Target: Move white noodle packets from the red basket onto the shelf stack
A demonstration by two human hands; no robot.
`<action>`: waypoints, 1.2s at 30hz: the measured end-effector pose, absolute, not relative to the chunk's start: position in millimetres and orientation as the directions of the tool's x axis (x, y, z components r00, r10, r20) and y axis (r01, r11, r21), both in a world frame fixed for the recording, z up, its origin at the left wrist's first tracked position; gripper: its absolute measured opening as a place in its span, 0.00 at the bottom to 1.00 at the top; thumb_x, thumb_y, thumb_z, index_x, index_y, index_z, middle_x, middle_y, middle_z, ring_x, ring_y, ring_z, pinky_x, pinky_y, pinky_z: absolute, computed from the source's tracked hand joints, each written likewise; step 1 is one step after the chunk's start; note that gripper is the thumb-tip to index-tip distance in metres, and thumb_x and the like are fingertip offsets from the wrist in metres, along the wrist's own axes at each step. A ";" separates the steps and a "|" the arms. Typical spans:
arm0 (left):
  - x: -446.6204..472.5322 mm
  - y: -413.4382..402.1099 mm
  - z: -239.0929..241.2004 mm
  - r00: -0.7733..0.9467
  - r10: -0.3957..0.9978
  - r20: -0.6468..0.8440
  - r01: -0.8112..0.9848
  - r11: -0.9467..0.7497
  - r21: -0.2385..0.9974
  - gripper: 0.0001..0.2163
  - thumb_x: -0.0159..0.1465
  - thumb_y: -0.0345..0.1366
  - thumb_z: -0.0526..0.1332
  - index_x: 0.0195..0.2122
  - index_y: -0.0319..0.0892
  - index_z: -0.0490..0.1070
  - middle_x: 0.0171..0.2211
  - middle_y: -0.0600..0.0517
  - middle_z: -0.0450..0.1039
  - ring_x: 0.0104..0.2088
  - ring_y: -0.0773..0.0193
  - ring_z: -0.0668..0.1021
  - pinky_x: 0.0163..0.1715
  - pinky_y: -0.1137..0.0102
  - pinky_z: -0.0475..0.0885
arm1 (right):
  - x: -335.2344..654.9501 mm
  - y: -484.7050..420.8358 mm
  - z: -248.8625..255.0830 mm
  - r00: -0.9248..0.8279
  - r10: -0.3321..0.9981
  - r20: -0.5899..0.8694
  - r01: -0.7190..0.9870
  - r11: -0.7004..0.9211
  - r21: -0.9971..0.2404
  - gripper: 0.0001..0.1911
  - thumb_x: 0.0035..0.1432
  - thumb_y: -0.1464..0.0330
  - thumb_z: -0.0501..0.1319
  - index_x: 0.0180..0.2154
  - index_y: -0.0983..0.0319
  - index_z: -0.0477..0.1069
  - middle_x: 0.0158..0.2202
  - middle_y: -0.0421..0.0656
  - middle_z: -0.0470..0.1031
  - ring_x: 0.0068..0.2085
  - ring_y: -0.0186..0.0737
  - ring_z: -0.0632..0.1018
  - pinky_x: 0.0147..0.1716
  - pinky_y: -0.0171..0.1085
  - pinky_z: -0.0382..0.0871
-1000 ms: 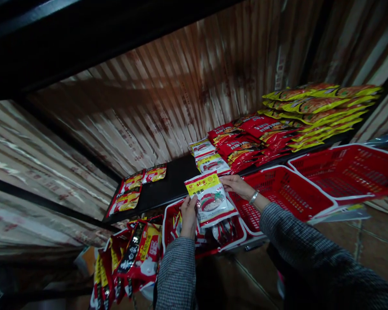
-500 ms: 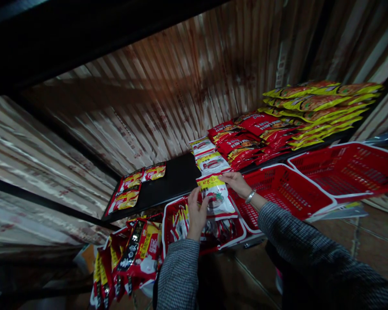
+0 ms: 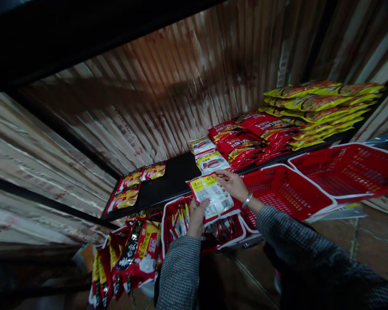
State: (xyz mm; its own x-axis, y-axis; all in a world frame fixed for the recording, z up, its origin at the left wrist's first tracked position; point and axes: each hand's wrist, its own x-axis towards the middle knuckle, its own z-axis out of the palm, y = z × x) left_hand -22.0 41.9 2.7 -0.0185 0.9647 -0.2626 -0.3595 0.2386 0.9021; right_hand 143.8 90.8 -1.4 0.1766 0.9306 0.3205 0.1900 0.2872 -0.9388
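A white, yellow and red noodle packet is tilted between my two hands, its printed back with a barcode facing up. My left hand grips its left side, thumb on top. At the upper right edge, my right hand pinches it with closed fingers. Below the packet stands a red basket with a white rim, holding several similar packets on edge. Just beyond my hands, white and yellow packets lie in a row on the black shelf.
Red packets and stacked yellow packets fill the shelf's right side. Yellow-red packets lie at its left end. Two more red baskets stand right; large red-yellow bags fill the left. A black beam crosses overhead.
The packet has been turned over, from its pictured front to its printed back, and shifted slightly left. My hands stay on it.
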 end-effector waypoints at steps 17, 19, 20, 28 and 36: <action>-24.5 38.8 11.2 0.070 0.942 -0.328 -0.434 0.324 0.840 0.21 0.40 0.41 0.74 0.33 0.37 0.75 0.35 0.44 0.80 0.42 0.49 0.80 0.45 0.58 0.73 | 162.2 84.0 7.9 -0.063 0.994 -0.094 -0.384 -0.111 -0.917 0.17 0.38 0.55 0.72 0.24 0.61 0.75 0.26 0.42 0.80 0.28 0.42 0.79 0.34 0.42 0.74; -24.5 43.2 9.0 0.041 0.958 -0.282 -0.454 0.270 0.849 0.21 0.38 0.43 0.75 0.32 0.38 0.75 0.34 0.45 0.80 0.42 0.50 0.80 0.45 0.59 0.73 | 162.3 83.1 7.6 -0.070 0.994 -0.079 -0.366 -0.100 -0.925 0.18 0.38 0.53 0.71 0.24 0.61 0.75 0.26 0.42 0.80 0.28 0.41 0.79 0.33 0.41 0.73; -24.7 45.3 7.9 0.021 0.965 -0.260 -0.469 0.239 0.850 0.22 0.38 0.43 0.74 0.32 0.38 0.75 0.33 0.46 0.80 0.42 0.51 0.80 0.45 0.60 0.73 | 162.0 82.5 7.3 -0.074 0.995 -0.072 -0.352 -0.093 -0.931 0.19 0.38 0.53 0.71 0.24 0.61 0.75 0.26 0.42 0.79 0.28 0.41 0.78 0.33 0.40 0.72; -27.3 52.5 3.6 -0.113 0.951 -0.286 -0.505 0.193 0.841 0.18 0.41 0.43 0.73 0.28 0.39 0.71 0.26 0.51 0.78 0.36 0.55 0.81 0.41 0.63 0.73 | 152.1 80.2 0.5 -0.082 0.996 -0.033 -0.236 -0.052 -0.970 0.22 0.40 0.50 0.68 0.19 0.63 0.71 0.17 0.36 0.71 0.21 0.32 0.69 0.23 0.33 0.63; -36.7 55.7 2.9 -0.162 0.948 -0.275 -0.512 0.158 0.844 0.14 0.47 0.41 0.71 0.30 0.39 0.72 0.27 0.50 0.78 0.33 0.59 0.81 0.40 0.64 0.73 | 146.9 72.7 5.0 -0.281 0.956 -0.078 -0.287 -0.161 -0.944 0.19 0.45 0.53 0.68 0.30 0.63 0.76 0.29 0.42 0.80 0.31 0.38 0.78 0.35 0.37 0.71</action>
State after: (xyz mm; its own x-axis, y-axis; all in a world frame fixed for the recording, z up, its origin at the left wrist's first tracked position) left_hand -36.7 55.7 2.9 -0.1622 0.9476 -0.2754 -0.5123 0.1577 0.8442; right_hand 146.9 72.7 5.0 -0.2815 0.9564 -0.0779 -0.2871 -0.1614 -0.9442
